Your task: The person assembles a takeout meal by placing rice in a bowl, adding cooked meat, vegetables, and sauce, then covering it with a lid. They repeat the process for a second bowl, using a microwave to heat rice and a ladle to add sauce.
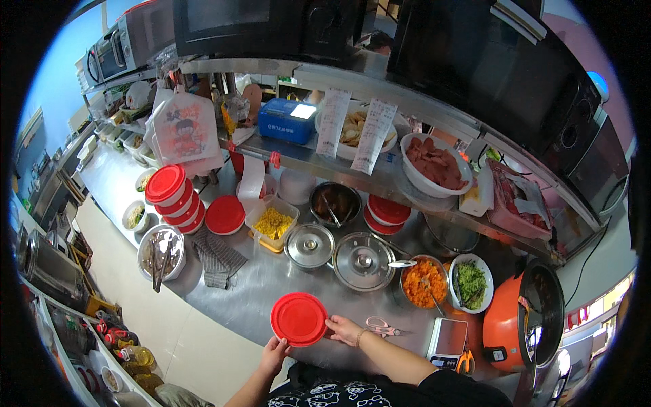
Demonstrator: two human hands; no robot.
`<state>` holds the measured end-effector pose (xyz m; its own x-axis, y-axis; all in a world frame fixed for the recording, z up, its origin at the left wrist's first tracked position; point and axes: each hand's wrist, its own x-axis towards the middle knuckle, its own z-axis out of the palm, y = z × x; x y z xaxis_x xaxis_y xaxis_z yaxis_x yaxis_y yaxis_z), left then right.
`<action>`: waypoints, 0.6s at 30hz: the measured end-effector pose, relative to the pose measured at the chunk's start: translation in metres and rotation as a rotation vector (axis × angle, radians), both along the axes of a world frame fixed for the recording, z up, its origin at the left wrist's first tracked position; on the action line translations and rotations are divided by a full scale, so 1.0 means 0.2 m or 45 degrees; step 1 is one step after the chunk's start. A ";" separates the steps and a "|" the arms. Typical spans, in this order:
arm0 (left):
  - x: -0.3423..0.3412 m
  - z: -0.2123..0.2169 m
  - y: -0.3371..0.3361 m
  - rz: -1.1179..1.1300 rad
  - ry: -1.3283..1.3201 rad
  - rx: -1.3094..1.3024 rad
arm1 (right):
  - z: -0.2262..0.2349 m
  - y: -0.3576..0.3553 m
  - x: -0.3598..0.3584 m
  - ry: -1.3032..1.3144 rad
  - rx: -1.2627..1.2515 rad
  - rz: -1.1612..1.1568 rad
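**Red lid held at the counter's edge**

Both hands hold a round red lid (299,319) at the near edge of the steel counter (251,292). The left hand (274,354) grips its lower rim from below, fingers curled under; the right hand (344,330) pinches the right rim, forearm coming in from the lower right. The lid lies flat, seemingly seated on a container that is hidden beneath it, so the step in hand looks like pressing the lid shut; that would call for even pressure around the rim.

Just right of the right hand lie pink scissors (381,327), then a small scale (449,337). Farther back stand two pots with metal lids (339,254), a tub of corn (272,222), a bowl of shredded carrot (423,281) and a bowl of chopped greens (471,283). To the left is a stack of red-lidded tubs (175,197). An orange cooker (525,319) stands open at the right.
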<state>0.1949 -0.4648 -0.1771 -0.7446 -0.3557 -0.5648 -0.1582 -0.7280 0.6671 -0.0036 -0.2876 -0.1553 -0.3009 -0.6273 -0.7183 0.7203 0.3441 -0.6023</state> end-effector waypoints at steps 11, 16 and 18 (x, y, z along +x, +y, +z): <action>-0.04 0.05 -0.10 0.226 0.072 0.139 | -0.10 -0.04 -0.02 0.030 -0.103 -0.072; -0.05 0.12 -0.12 0.088 0.078 -0.065 | 0.00 -0.04 0.06 0.056 -0.208 -0.174; -0.04 0.22 -0.12 -0.024 0.027 -0.137 | 0.16 0.08 0.14 0.059 -0.145 -0.200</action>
<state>0.1873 -0.4882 -0.1340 -0.7631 -0.3993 -0.5082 -0.1566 -0.6488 0.7447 0.0244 -0.2724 -0.1238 -0.4329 -0.6464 -0.6283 0.7303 0.1571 -0.6648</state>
